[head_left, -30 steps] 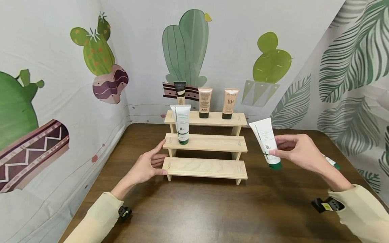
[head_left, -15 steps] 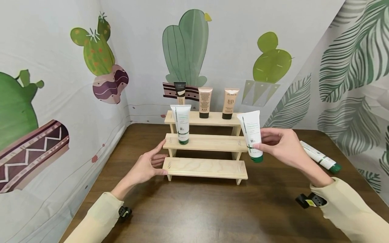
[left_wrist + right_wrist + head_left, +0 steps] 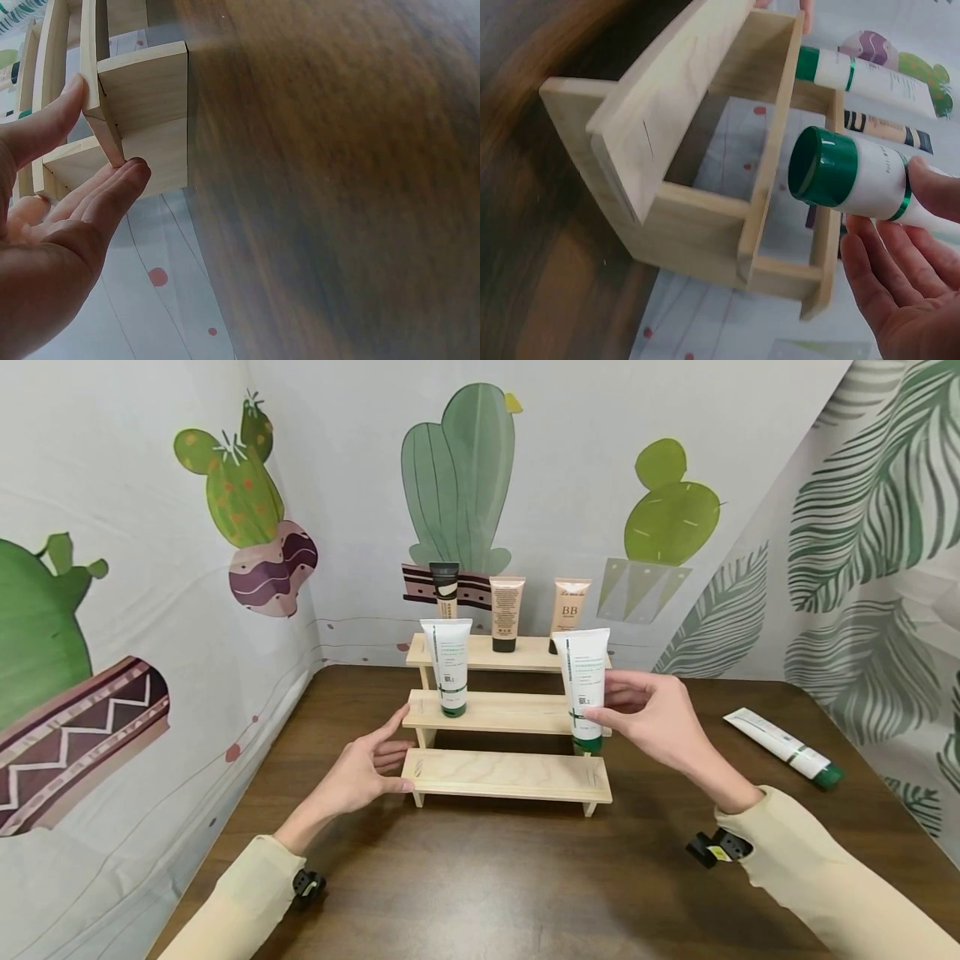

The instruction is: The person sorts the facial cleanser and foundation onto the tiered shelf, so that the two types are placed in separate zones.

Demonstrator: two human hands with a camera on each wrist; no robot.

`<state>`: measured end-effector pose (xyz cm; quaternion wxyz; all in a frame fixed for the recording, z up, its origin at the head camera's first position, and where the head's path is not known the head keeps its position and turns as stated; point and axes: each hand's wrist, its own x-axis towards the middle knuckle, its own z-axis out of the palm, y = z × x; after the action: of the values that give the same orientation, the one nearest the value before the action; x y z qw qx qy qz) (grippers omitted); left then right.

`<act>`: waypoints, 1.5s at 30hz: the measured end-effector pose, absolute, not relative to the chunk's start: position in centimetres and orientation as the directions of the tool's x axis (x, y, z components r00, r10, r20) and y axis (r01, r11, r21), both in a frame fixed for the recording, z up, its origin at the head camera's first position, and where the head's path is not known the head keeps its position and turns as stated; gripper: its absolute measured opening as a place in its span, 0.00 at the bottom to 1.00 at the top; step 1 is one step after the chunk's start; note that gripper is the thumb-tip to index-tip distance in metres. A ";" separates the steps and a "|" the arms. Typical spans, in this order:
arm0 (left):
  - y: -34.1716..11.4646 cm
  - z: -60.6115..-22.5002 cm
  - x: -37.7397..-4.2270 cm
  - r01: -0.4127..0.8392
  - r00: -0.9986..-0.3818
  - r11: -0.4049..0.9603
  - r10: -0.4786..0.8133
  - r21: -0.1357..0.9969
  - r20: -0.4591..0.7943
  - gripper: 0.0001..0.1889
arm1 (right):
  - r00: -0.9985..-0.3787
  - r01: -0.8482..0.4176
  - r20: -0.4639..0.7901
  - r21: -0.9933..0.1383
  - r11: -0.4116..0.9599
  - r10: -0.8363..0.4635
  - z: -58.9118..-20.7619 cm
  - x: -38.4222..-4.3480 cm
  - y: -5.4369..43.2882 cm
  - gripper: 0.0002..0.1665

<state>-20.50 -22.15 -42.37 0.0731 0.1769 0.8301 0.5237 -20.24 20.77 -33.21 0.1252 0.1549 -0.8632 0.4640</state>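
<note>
My right hand [image 3: 648, 718] pinches a white squeeze tube [image 3: 583, 672], thumb in front and fingers behind. The tube is upright, green cap [image 3: 825, 166] down, overlapping the right end of the middle shelf in the head view; in the right wrist view its cap is beside that shelf's edge. On the left, my left hand [image 3: 363, 772] holds the end of the three-tier wooden display stand [image 3: 510, 772], thumb at the lowest shelf's corner and fingers along the side. A matching white tube [image 3: 450, 664] stands at the middle shelf's left end.
Along the top shelf stand a dark-topped tube [image 3: 446, 589], a beige tube [image 3: 506, 610] and a BB tube [image 3: 570, 602], partly hidden. Another white tube [image 3: 783, 747] lies on the brown table [image 3: 480, 885] at right. Printed cloth [image 3: 360, 485] hangs behind.
My right hand has carried the white tube leftward from beside the stand to the middle shelf's right end, and the tube has become more upright. My left hand stays put.
</note>
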 end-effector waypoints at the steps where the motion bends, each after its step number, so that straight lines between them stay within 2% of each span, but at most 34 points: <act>1: -22.2 -42.4 -20.5 0.218 -0.926 0.389 0.371 0.895 0.064 0.61 | -0.919 -0.387 0.364 -0.765 0.514 -0.150 -33.3 -20.3 20.5 0.27; 22: -22.3 -42.4 -20.5 0.224 -0.927 0.397 0.370 0.890 0.068 0.61 | -0.884 -0.463 0.456 -0.820 0.336 -0.104 -35.0 -22.9 14.6 0.28; 45: -22.2 -42.4 -20.5 0.231 -0.923 0.398 0.379 0.888 0.071 0.61 | -0.897 -0.438 0.437 -0.852 0.288 -0.074 -36.1 -24.9 11.9 0.27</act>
<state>-20.47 -22.19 -42.35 0.0712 0.1830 0.8332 0.5170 -24.87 11.92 -36.10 0.1587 0.1629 -0.7865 0.5742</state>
